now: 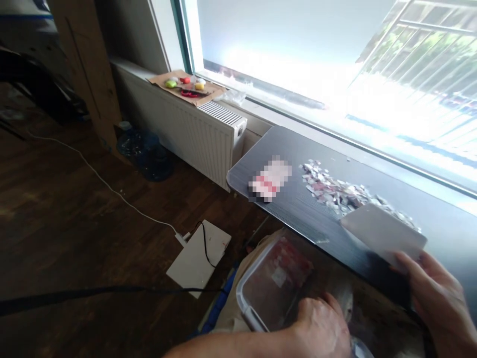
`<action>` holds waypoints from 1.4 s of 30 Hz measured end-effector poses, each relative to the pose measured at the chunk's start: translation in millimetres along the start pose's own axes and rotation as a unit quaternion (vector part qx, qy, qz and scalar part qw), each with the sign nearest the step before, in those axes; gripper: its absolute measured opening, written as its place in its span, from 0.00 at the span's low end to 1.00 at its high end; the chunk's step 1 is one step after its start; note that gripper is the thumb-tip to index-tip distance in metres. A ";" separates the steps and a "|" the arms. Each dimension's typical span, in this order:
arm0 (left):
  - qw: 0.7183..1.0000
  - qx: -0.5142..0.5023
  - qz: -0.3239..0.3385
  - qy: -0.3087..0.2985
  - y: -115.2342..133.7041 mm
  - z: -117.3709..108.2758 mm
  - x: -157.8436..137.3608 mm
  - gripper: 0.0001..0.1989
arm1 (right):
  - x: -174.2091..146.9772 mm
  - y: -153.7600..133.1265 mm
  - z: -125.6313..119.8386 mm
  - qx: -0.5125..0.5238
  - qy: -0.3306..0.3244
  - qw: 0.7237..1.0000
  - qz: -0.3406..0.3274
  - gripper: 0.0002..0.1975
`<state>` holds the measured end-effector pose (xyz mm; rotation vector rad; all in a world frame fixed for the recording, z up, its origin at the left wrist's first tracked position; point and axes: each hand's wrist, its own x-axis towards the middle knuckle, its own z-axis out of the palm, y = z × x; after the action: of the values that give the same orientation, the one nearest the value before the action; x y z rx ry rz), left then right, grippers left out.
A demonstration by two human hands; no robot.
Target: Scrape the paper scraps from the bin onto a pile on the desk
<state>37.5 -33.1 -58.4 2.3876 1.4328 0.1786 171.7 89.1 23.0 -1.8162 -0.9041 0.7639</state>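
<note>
Pinched in my right hand [436, 286] is a flat pale rectangular card [385, 228], tilted over the dark tabletop [261, 149]. Its far edge lies beside a strip of small shiny scraps [331, 189], silvery with some reddish pieces. My left hand [322, 323] is curled closed at the near side of a clear plastic container [244, 298], which rests by my lap below the table edge. What its fingers hold, if anything, is hidden. Some reddish and white bits show inside the container.
A blurred-out red and white object [270, 179] lies at the table's left end. A radiator [186, 129] carries cardboard [160, 79] with small colourful items and red-handled scissors [190, 93]. On the floor are a large water bottle [149, 154], a white box [201, 258] and cables.
</note>
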 end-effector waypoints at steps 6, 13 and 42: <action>0.996 -0.001 0.022 -0.084 -10.0 -28.2 5.0 0.33 | 10.1 14.8 -10.8 0.028 -0.052 0.998 0.002 0.23; 0.972 -0.049 0.028 -0.228 -21.9 -69.8 27.0 0.24 | 11.7 21.5 -18.0 -0.013 -0.082 0.996 -0.013 0.25; 0.964 -0.051 -0.031 -0.260 -53.5 -98.0 12.6 0.23 | -5.2 27.9 -33.8 0.072 -0.123 0.989 -0.045 0.20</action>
<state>-28.6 23.5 12.7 2.0869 1.2077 -0.3588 203.3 60.9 10.3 -1.5677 -1.0535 0.9840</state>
